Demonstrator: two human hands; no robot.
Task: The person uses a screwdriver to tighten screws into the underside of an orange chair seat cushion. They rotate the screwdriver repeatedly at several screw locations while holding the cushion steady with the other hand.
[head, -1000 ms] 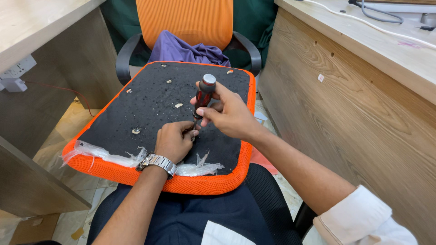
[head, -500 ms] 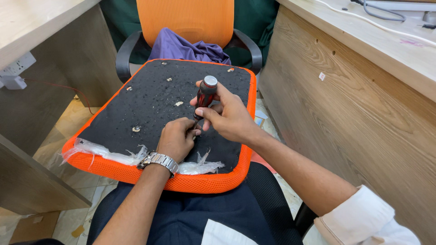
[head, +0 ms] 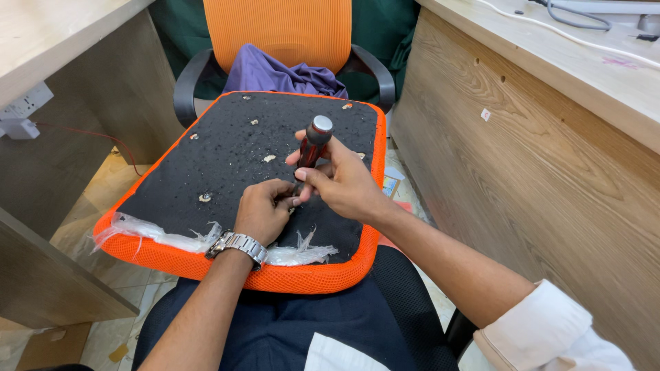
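Observation:
An upturned chair seat (head: 227,154) rests on my lap, black underneath with an orange mesh rim (head: 302,278). My right hand (head: 340,184) grips a screwdriver (head: 313,141) with a dark red and black handle and a grey cap, standing nearly upright on the black surface. My left hand (head: 265,209) is closed around the tool's lower end where it meets the seat; the tip is hidden by my fingers. A metal watch (head: 237,245) is on my left wrist. Torn clear plastic (head: 172,237) clings to the near rim.
Several small fittings (head: 205,198) dot the black surface. An orange office chair (head: 278,34) with purple cloth (head: 275,72) stands beyond the seat. Wooden desk panels flank both sides (head: 550,172), with a white power strip (head: 20,110) on the left.
Both hands and the screwdriver stay at the same spot on the seat; only a slight shift of the fingers and the view.

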